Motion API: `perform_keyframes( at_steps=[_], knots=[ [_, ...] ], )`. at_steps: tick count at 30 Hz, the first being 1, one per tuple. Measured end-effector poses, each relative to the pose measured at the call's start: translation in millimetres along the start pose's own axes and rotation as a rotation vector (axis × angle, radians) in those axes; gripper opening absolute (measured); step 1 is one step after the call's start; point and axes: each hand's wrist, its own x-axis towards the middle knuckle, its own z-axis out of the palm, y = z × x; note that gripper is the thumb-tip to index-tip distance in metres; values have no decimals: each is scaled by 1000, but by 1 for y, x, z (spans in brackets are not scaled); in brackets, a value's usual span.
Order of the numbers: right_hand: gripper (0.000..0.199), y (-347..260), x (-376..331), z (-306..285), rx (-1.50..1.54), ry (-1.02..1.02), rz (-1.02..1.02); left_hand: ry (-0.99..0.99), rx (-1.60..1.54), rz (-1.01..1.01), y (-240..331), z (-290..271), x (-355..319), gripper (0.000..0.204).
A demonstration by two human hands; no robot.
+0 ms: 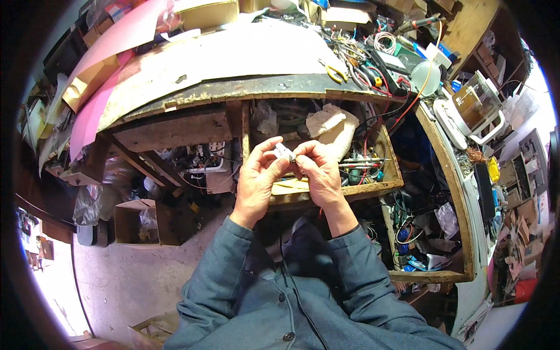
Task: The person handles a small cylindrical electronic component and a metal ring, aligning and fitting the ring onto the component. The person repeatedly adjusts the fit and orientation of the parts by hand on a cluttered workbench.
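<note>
above open drawer: left hand, right hand both pinching one small white part.

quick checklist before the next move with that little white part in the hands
1. Part held by both hands: ok. The left hand and right hand pinch the small white part between their fingertips.
2. Part over a catching surface: ok. It sits above the open wooden drawer, so a drop would likely land there.
3. Part's state or orientation: cannot tell, too small and partly covered.
4. Tools in reach: ok. Yellow-handled pliers lie on the bench, and screwdrivers lie in the drawer.
5. Clear spot to set it down: not ok. Wires and clutter fill the drawer and the bench's right side.
</note>
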Motion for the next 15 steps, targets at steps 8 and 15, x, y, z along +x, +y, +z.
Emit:
perform_keyframes(
  at_steps=[8, 15],
  knots=[
    [6, -7, -1, 1, 197, 13, 20, 25, 4, -72, -1, -2, 2, 43],
    [12, -13, -1, 0, 438, -9, -24, -4, -17, -100, -3, -5, 3, 49]
  ],
)
